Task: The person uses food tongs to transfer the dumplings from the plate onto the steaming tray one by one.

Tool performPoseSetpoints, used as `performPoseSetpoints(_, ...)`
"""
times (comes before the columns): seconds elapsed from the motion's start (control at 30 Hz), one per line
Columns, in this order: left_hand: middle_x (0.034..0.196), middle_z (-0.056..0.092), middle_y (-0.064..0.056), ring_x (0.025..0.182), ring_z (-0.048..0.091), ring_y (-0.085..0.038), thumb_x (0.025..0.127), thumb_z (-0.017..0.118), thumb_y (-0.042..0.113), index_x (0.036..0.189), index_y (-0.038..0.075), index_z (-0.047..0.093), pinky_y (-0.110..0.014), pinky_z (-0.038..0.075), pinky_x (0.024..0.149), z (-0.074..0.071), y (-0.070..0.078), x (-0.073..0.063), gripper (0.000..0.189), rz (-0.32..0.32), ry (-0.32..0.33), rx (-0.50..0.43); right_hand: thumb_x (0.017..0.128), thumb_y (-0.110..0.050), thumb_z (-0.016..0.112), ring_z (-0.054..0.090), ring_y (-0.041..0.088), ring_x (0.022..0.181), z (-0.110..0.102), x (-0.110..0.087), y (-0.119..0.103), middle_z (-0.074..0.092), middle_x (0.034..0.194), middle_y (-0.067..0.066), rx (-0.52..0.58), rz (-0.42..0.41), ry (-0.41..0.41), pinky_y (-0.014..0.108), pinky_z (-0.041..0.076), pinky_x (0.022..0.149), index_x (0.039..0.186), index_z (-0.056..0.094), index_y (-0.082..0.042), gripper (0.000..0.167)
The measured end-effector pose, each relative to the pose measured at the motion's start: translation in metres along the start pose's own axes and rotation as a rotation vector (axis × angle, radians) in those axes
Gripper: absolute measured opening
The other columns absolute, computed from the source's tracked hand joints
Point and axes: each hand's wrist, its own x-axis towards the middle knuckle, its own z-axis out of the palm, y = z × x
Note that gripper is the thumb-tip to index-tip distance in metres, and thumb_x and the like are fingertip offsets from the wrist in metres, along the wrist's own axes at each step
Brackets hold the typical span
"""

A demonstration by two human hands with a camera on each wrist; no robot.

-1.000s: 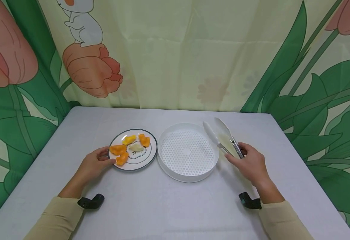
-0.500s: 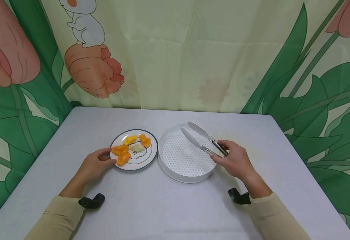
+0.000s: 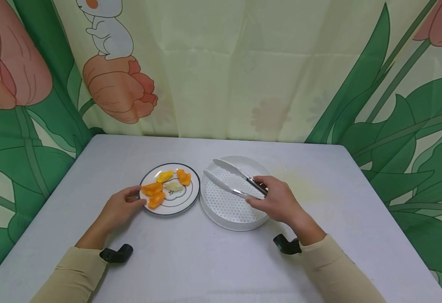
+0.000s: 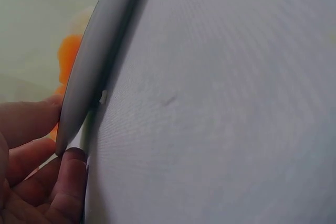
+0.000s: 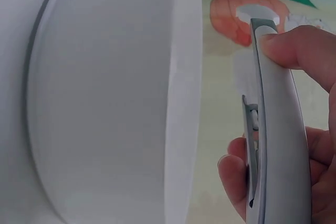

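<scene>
With twelve o'clock at the table's far edge, the tongs (image 3: 227, 166) hung over the white perforated tray (image 3: 232, 210); their long axis ran from four o'clock at the grip to ten o'clock at the tips, which pointed toward the far side of the plate (image 3: 183, 203); their two arms stood spread, with a gap between the tips. The right hand (image 3: 279, 201) clasped them near the handle end, thumb on one arm and fingers round the other; the left hand (image 3: 120, 206), well apart from it, pinched the plate's rim at about eight o'clock, thumb above and fingers beneath.

The plate lay at the tray's nine o'clock, just beside it; whether their rims touched could not be told. On it, two orange pieces (image 3: 152, 189) sat at eight and nine o'clock, a yellow piece (image 3: 165, 176) near eleven, another orange piece (image 3: 184, 177) near one, and a pale piece (image 3: 173, 186) close to the middle.

As for marks, a small dark print showed at the plate's centre, too small to make out; the curtain (image 3: 206, 84) behind the table (image 3: 187, 265) bore tulips and, at eleven o'clock, a white rabbit (image 3: 113, 38).
</scene>
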Motion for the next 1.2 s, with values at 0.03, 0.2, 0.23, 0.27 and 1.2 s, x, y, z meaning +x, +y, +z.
performPoseSetpoints(0.03, 0.152, 0.038, -0.028, 0.131, 0.041, -0.046, 0.098, 0.067, 0.031, 0.154, 0.004, 0.036, -0.055, 0.043, 0.105, 0.000, 0.000, 0.000, 0.069, 0.000, 0.000, 0.000, 0.084, -0.026, 0.079, 0.061, 0.029, 0.100, 0.002, 0.002, -0.003, 0.064, 0.122, 0.016, -0.004, -0.009, -0.008, 0.045, 0.056, 0.083, 0.133, 0.058, 0.003, 0.060)
performPoseSetpoints(0.2, 0.151, 0.039, -0.028, 0.130, 0.042, -0.045, 0.098, 0.066, 0.030, 0.154, 0.003, 0.036, -0.054, 0.043, 0.105, 0.001, -0.002, 0.002, 0.069, 0.001, 0.005, -0.004, 0.082, -0.025, 0.082, 0.061, 0.027, 0.100, 0.012, 0.009, -0.017, 0.064, 0.123, 0.014, -0.026, -0.051, -0.054, 0.042, 0.055, 0.083, 0.132, 0.060, 0.001, 0.060)
performPoseSetpoints(0.23, 0.151, 0.039, -0.028, 0.131, 0.042, -0.045, 0.098, 0.066, 0.030, 0.154, 0.003, 0.036, -0.054, 0.043, 0.105, 0.001, -0.002, 0.002, 0.068, 0.001, 0.006, -0.007, 0.082, -0.025, 0.082, 0.060, 0.026, 0.099, 0.014, 0.010, -0.020, 0.065, 0.123, 0.014, -0.033, -0.064, -0.061, 0.042, 0.055, 0.083, 0.132, 0.060, 0.001, 0.060)
performPoseSetpoints(0.27, 0.151, 0.039, -0.028, 0.130, 0.042, -0.045, 0.098, 0.066, 0.029, 0.153, 0.003, 0.036, -0.054, 0.043, 0.105, 0.001, -0.002, 0.002, 0.068, 0.002, 0.007, -0.008, 0.082, -0.025, 0.082, 0.060, 0.026, 0.098, 0.015, 0.011, -0.022, 0.065, 0.122, 0.014, -0.041, -0.075, -0.067, 0.042, 0.055, 0.083, 0.131, 0.060, 0.001, 0.060)
performPoseSetpoints(1.2, 0.150, 0.041, -0.027, 0.130, 0.043, -0.045, 0.098, 0.067, 0.030, 0.154, 0.005, 0.036, -0.055, 0.043, 0.105, 0.001, -0.004, 0.001, 0.069, 0.013, 0.000, -0.020, 0.086, -0.031, 0.078, 0.060, 0.023, 0.107, 0.053, 0.046, -0.070, 0.066, 0.121, 0.009, -0.184, -0.131, -0.249, 0.040, 0.051, 0.094, 0.131, 0.063, -0.004, 0.054)
